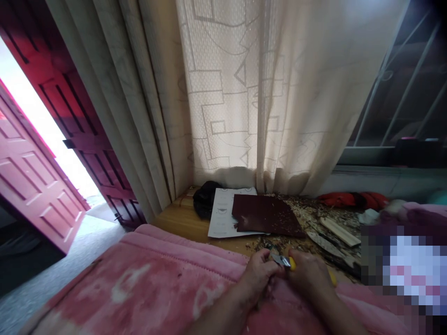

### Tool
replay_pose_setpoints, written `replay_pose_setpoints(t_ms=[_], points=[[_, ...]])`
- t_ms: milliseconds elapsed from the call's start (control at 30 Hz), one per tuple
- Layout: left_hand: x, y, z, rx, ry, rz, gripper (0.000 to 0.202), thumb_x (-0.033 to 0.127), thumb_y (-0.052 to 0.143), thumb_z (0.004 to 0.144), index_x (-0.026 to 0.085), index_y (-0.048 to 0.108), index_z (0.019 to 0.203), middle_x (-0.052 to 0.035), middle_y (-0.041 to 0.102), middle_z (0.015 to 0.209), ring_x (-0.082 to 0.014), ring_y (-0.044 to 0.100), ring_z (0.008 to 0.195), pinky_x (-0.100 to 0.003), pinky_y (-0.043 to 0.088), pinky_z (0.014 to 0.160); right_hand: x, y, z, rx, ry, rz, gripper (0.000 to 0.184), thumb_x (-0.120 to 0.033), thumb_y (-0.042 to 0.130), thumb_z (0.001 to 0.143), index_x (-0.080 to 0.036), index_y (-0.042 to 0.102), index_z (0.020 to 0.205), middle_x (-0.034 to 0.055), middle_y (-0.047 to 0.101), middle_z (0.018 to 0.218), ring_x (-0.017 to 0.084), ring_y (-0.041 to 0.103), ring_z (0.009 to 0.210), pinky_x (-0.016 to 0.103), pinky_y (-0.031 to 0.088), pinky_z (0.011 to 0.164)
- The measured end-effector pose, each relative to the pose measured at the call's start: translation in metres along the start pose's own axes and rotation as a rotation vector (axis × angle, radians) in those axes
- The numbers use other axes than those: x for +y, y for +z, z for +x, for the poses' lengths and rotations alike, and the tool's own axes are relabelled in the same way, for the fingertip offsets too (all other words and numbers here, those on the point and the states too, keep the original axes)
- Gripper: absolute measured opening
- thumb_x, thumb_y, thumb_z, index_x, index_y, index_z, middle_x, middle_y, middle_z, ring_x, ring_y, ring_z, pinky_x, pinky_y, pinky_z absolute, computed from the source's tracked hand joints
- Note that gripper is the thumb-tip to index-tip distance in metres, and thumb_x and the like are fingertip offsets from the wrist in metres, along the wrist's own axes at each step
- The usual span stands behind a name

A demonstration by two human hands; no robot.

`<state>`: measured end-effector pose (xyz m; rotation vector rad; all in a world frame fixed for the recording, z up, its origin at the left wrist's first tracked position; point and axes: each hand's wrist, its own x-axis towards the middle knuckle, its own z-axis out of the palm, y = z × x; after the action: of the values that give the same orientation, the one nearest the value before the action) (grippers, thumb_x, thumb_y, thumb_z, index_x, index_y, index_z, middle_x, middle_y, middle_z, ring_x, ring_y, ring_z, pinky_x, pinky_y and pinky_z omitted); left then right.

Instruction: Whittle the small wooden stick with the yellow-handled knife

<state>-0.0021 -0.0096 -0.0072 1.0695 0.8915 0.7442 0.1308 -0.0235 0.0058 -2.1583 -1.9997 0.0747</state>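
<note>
A yellow-handled utility knife [292, 264] is gripped in my right hand [310, 274], its metal blade pointing left toward my other hand. My left hand [256, 270] is closed close beside the blade, fingers pinched together. Whatever sits between those fingers is too small and blurred to name. Both hands are above the near edge of the wooden surface [174, 218], over a pink blanket [157, 270]. Just beyond them lie dark scraps and shavings [267, 243].
A maroon sheet [265, 214] overlaps a white printed sheet [220, 216], with a black bag [204, 197] to their left. Shavings, a pale wooden strip [338, 231] and a red cloth [352, 199] lie right. Curtains [230, 93] hang behind; a red door [80, 116] stands left.
</note>
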Motion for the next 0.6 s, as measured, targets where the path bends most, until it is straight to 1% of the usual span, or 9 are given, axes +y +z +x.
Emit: replay_pose_setpoints(t_ms=[100,233,400,600], points=[[-0.003,-0.001,0.002,0.004,0.011,-0.008,0.021,0.024,0.055,0.056,0.016,0.048,0.074,0.0089,0.037,0.041,-0.0024,0.026,0.026,-0.014,0.018,0.026,0.001,0.0,0.001,-0.016,0.008,-0.009,0.019,-0.035,0.042,0.068,-0.02,0.054,0.067,0.0055,0.061,0.068,0.019,0.055,0.064,0.025,0.026,0.053],[-0.003,0.0,0.002,-0.009,-0.026,-0.036,0.022,0.024,0.055,0.055,0.016,0.048,0.074,0.0086,0.036,0.043,-0.0022,0.025,0.027,-0.014,0.017,0.026,0.003,0.003,0.002,-0.015,0.001,-0.015,0.021,-0.037,0.042,0.068,-0.021,0.054,0.067,0.0052,0.061,0.067,0.019,0.055,0.064,0.025,0.027,0.053],[0.003,0.001,0.0,-0.026,-0.055,-0.064,0.023,0.021,0.053,0.054,0.016,0.047,0.076,0.0066,0.04,0.049,-0.002,0.026,0.029,-0.014,0.017,0.027,0.008,0.012,0.003,0.041,-0.027,0.011,0.025,-0.044,0.045,0.065,-0.02,0.054,0.067,0.0052,0.061,0.066,0.018,0.054,0.065,0.024,0.028,0.055],[0.01,0.004,-0.004,-0.036,-0.074,-0.056,0.021,0.02,0.051,0.054,0.016,0.046,0.074,0.006,0.041,0.05,-0.0022,0.026,0.031,-0.014,0.017,0.027,0.008,0.012,0.003,0.037,-0.013,0.025,0.022,-0.04,0.047,0.064,-0.02,0.054,0.069,0.0051,0.061,0.066,0.018,0.054,0.066,0.024,0.027,0.056]])
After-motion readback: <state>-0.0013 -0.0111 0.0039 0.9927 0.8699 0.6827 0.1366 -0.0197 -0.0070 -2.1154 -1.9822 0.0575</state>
